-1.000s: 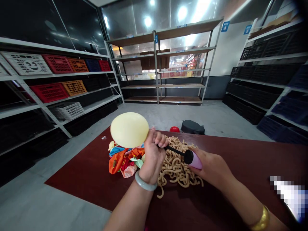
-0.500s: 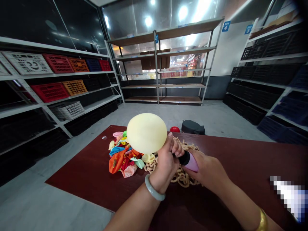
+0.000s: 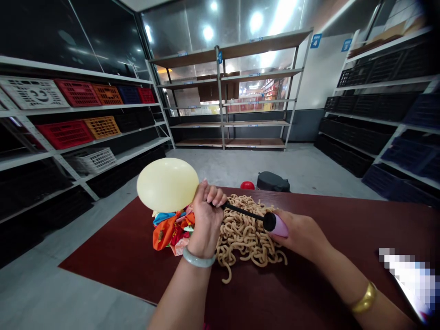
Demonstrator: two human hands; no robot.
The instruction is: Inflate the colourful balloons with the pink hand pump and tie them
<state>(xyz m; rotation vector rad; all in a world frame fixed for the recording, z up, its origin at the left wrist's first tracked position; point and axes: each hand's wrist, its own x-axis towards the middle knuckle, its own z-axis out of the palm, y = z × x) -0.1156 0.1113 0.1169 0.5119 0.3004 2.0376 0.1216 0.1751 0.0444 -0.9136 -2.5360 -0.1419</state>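
Observation:
A pale yellow balloon (image 3: 167, 184), blown up to an oval, points to the left from my left hand (image 3: 209, 215). The fingers of that hand are closed round its neck and the black end of a hand pump, so the joint between them is hidden. The pump's thin black rod (image 3: 245, 211) stretches across to its purple body with a black collar (image 3: 270, 221). My right hand (image 3: 302, 233) is wrapped round the purple body. Below the balloon lies a heap of limp coloured balloons (image 3: 168, 231). Under the pump is a pile of tan, curled, cord-like pieces (image 3: 240, 238).
All this is on a dark red table (image 3: 113, 256). A phone-like object (image 3: 410, 284), its screen blurred out, lies at the right. Beyond the far edge are a red round thing (image 3: 247, 185) and a dark grey bag-like object (image 3: 273, 182). Shelves with crates (image 3: 65, 134) line the sides.
My left hand has moved left with the balloon, away from my right hand. The pump's rod now shows drawn out between them, and more of the tan pile is visible.

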